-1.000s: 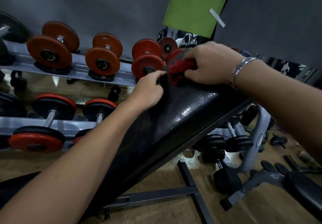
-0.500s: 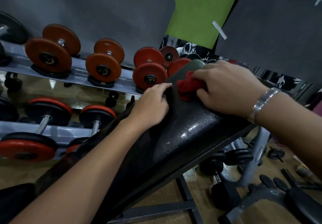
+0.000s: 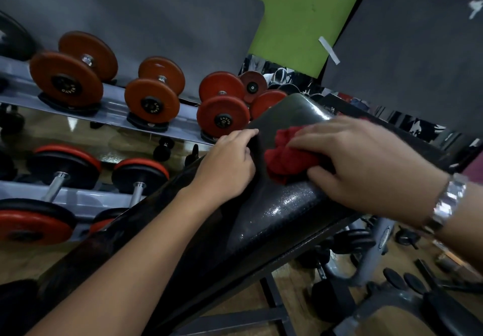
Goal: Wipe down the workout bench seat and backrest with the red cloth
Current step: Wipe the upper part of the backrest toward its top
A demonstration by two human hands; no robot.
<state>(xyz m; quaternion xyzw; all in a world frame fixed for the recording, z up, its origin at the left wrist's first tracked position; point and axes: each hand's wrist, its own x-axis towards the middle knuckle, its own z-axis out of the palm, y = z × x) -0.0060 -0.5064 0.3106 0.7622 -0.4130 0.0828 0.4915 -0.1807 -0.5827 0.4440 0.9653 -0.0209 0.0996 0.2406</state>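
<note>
The right hand [image 3: 366,163] is clutching the bunched red cloth [image 3: 287,158], pressing it onto the inclined backrest [image 3: 282,205] near its top. The left hand [image 3: 227,163] is gripping the backrest's left edge, apparently bracing it against the wiping pressure.

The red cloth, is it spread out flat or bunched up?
Bunched up. The red cloth is a crumpled wad with deep creases, held by the right hand against the black backrest.
</note>
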